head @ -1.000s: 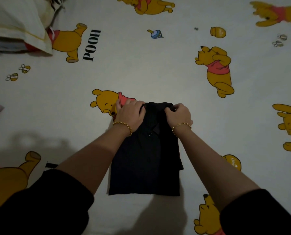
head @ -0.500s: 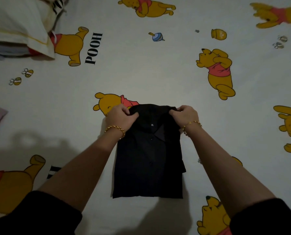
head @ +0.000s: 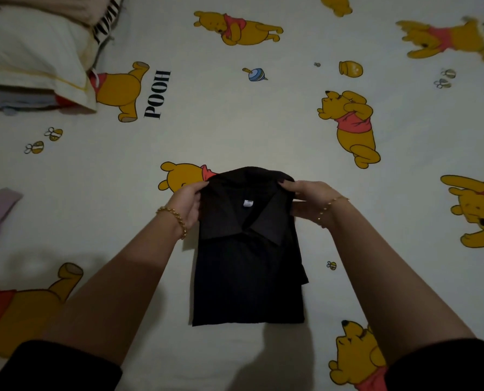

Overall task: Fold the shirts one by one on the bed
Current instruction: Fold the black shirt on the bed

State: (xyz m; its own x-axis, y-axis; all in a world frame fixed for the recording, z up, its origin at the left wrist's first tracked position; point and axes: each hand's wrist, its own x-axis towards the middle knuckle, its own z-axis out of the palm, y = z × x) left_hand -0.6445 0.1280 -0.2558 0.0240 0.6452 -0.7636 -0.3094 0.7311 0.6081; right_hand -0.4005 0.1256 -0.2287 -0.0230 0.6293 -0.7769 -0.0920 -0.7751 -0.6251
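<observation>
Here a black collared shirt [head: 249,266], folded to a narrow rectangle, lies in the middle of the bed sheet [head: 235,122] printed with yellow bears. The left hand [head: 188,204] and right hand [head: 305,200] each grip a far corner at the collar, fingers curled round the cloth, lifting that end slightly. A pillow [head: 29,55] sits at the far left.

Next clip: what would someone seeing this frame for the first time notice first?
The black shirt, folded into a narrow rectangle, lies dark at the centre of the pale bedsheet, which is printed with yellow cartoon bears. The left hand and right hand each pinch a corner of its far collar end. A white pillow sits at the far left corner.
</observation>
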